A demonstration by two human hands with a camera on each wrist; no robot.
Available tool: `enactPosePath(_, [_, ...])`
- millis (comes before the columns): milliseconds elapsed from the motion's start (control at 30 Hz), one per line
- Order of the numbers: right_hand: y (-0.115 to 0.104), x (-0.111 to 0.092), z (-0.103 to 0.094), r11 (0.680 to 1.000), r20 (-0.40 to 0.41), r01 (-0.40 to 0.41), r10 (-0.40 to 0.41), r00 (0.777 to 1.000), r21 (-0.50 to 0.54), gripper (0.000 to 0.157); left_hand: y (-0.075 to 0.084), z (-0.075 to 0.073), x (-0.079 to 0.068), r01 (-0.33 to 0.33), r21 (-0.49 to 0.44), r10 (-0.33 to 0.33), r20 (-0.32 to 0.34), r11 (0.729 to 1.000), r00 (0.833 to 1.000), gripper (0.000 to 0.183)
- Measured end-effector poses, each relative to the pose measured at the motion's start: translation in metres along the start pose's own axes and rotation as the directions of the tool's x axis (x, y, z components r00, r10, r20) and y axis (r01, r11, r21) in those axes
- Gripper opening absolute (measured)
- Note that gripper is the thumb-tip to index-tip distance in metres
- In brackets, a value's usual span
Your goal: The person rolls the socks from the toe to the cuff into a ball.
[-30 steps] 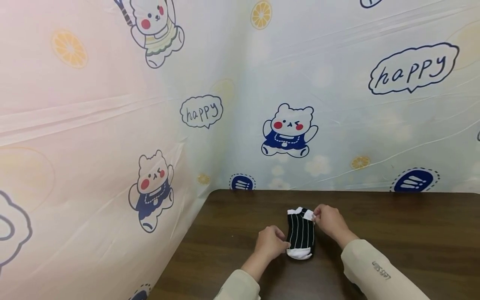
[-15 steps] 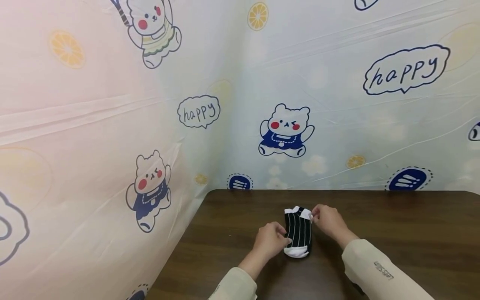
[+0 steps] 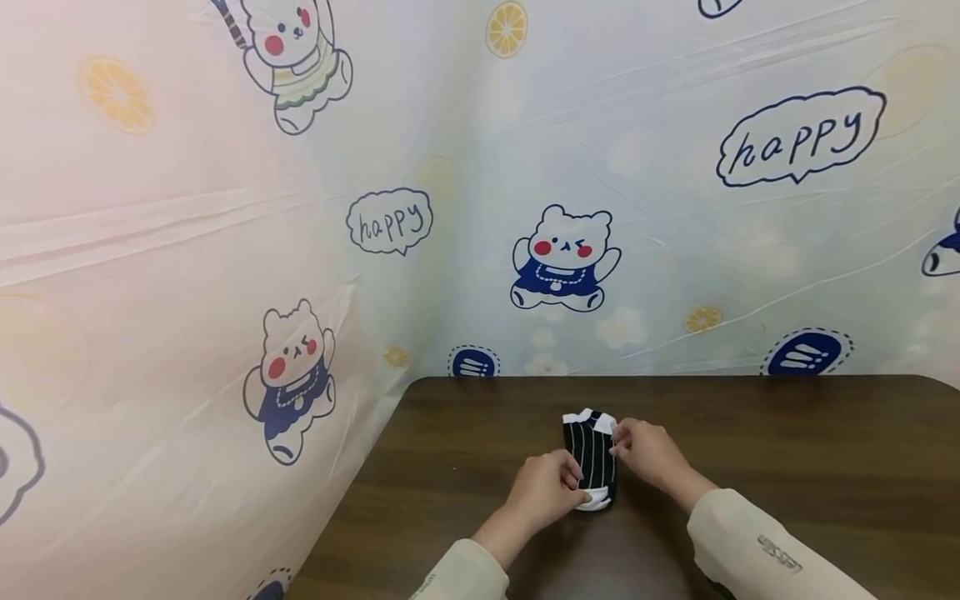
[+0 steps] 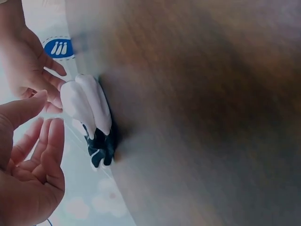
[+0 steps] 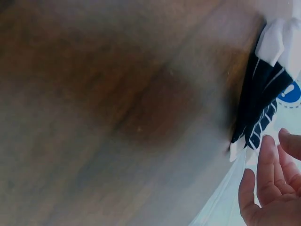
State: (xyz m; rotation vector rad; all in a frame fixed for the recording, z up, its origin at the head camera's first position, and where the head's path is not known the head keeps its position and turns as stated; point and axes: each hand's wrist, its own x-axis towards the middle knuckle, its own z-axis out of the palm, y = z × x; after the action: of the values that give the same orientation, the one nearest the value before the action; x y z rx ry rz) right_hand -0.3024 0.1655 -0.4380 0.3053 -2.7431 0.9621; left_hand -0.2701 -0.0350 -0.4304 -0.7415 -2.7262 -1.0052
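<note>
Black ankle socks (image 3: pixel 594 458) with thin white stripes, white toes and white cuffs lie flat on the brown table, toes toward me. Two white toe layers (image 4: pixel 87 101) show one on the other in the left wrist view, like a stacked pair. My left hand (image 3: pixel 546 487) is at the left edge by the toes, its thumb and fingers apart and loosely bent. By the right edge, just below the cuff, is my right hand (image 3: pixel 651 452). Its fingers (image 5: pixel 267 165) are relaxed beside the cuff end, and whether they touch the fabric I cannot tell.
The brown wooden table (image 3: pixel 787 450) reaches back to a pale printed curtain (image 3: pixel 660 208) with cartoon bears and "happy" bubbles. Another curtain side (image 3: pixel 172 275) runs along the table's left edge.
My left hand has slid nearer the toe end. My right hand has moved from the cuff corner slightly down the right edge. The head view has shifted a little to the right.
</note>
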Motion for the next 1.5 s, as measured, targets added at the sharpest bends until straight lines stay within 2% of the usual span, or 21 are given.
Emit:
enactPosePath(167, [-0.002,-0.006,0.002,1.000,0.022,-0.005,0.004,1.000,0.026,0.010,0.000,0.000,-0.002,-0.091,0.059,0.089,0.030,0.994,0.996,0.020])
enactPosePath(267, [-0.002,-0.011,0.003,0.999,0.022,0.004,-0.005,1.000,0.042,0.010,-0.001,0.002,-0.002,-0.120,0.099,0.117,0.041,0.988,0.992,0.018])
enactPosePath(467, [-0.004,-0.022,0.003,0.997,0.013,0.046,-0.047,0.999,0.070,0.012,-0.001,0.003,-0.003,-0.120,0.161,0.112,0.058,0.980,0.992,0.016])
enactPosePath(700, [-0.004,-0.031,0.001,0.995,0.029,0.026,-0.029,0.999,0.093,0.013,-0.004,0.006,-0.001,-0.109,0.214,0.092,0.089,0.971,0.992,0.017])
enactPosePath(1000, [-0.009,-0.042,-0.002,0.995,0.064,-0.022,0.016,0.998,0.099,0.012,-0.003,0.011,-0.001,-0.135,0.265,0.105,0.124,0.955,0.987,0.016])
enactPosePath(1167, [-0.012,-0.048,-0.004,0.993,0.074,-0.021,0.013,0.997,0.113,0.013,-0.005,0.015,-0.001,-0.145,0.293,0.108,0.140,0.945,0.984,0.017])
enactPosePath(1333, [-0.012,-0.052,-0.005,0.993,0.070,0.010,-0.018,0.997,0.118,0.013,-0.006,0.018,-0.001,-0.171,0.338,0.126,0.149,0.926,0.981,0.016])
enactPosePath(1500, [-0.011,-0.056,-0.007,0.992,0.061,0.031,-0.038,0.997,0.121,0.013,-0.006,0.020,0.000,-0.202,0.400,0.154,0.149,0.894,0.977,0.016])
